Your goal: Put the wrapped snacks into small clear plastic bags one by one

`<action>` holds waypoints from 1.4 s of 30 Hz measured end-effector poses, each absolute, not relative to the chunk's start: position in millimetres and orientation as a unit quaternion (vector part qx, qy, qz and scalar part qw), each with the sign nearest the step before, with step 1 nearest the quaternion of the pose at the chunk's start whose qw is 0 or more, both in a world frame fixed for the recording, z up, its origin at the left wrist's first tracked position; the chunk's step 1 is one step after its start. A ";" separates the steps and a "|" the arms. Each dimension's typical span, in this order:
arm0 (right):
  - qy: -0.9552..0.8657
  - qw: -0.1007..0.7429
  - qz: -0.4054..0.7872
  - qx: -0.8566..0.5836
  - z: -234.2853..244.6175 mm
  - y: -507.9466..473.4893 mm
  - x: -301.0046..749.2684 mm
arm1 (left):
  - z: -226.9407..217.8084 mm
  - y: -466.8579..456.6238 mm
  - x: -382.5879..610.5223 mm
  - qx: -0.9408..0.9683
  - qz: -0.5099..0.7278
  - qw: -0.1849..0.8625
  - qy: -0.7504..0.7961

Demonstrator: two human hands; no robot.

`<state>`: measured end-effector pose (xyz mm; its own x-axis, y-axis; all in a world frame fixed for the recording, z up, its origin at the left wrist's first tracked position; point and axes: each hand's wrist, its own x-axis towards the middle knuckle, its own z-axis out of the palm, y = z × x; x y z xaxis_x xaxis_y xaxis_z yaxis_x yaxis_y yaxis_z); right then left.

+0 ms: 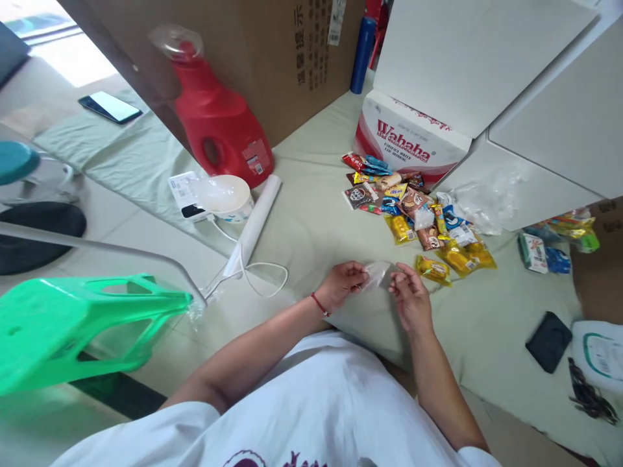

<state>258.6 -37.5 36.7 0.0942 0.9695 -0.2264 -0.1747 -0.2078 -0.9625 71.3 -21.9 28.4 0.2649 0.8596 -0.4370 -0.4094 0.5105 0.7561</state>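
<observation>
Low in the middle of the head view, my left hand (344, 283) pinches one end of a small clear plastic bag (376, 274). The bag stretches toward my right hand (409, 293), whose bent fingers are at its other edge; whether they grip it is hard to make out. Just right of that hand lies a yellow snack packet (433, 270). Beyond it spreads a heap of wrapped snacks (413, 202) in brown, yellow, blue and red. Crumpled clear plastic bags (491, 198) lie to the right of the heap.
A Wahaha carton (406, 139) stands behind the snacks. Left are a red jug (221, 123), a paper tub (233, 198), a white roll (257, 220) with a cable, and a green stool (92, 324). A black pouch (548, 342) and a wipes pack (601, 353) lie right.
</observation>
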 end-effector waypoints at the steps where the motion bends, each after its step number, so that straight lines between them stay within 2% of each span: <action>1: -0.346 0.483 0.610 -0.524 37.5 -39.7 254.1 | 26.9 -24.3 71.0 0.264 0.433 0.744 0.436; 4: -0.343 0.416 0.681 -0.495 37.5 -43.0 239.6 | 25.2 -30.1 70.3 0.300 0.451 0.718 0.437; 8: -0.389 0.440 0.602 -0.541 36.8 -38.5 243.5 | 25.3 -31.9 58.3 0.291 0.507 0.686 0.434; 15: -0.391 0.363 0.623 -0.573 43.7 -39.4 298.9 | 31.0 -22.2 36.6 0.230 0.534 0.713 0.392; 19: -0.421 0.419 0.539 -0.598 43.0 -40.5 301.9 | 36.8 -18.2 39.5 0.299 0.554 0.663 0.405; 22: -0.490 0.443 0.494 -0.566 43.0 -36.9 282.6 | 39.9 -19.7 44.2 0.374 0.534 0.649 0.392; 26: -0.555 0.362 0.566 -0.490 41.9 -26.8 251.8 | 41.4 -24.0 51.8 0.402 0.523 0.659 0.362; 29: -0.538 0.353 0.597 -0.478 42.7 -18.7 244.4 | 41.3 -25.7 54.1 0.406 0.546 0.612 0.404; 33: -0.561 0.389 0.557 -0.473 51.9 -11.8 247.6 | 46.1 -30.7 51.1 0.500 0.522 0.534 0.439; 37: -0.603 0.317 0.614 -0.400 58.3 -10.6 243.6 | 54.7 -39.7 50.3 0.633 0.469 0.429 0.441; 39: -0.591 0.333 0.604 -0.418 58.4 -10.8 241.4 | 55.9 -42.0 50.3 0.618 0.459 0.445 0.458; 42: -0.545 0.397 0.571 -0.469 58.9 -10.9 243.6 | 52.8 -41.3 47.2 0.550 0.426 0.546 0.467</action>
<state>243.6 -10.9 58.9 -0.2448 0.9640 -0.1041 0.0585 -0.0925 -0.9940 47.2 -41.3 52.8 0.2015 0.9786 -0.0410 0.0493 0.0317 0.9983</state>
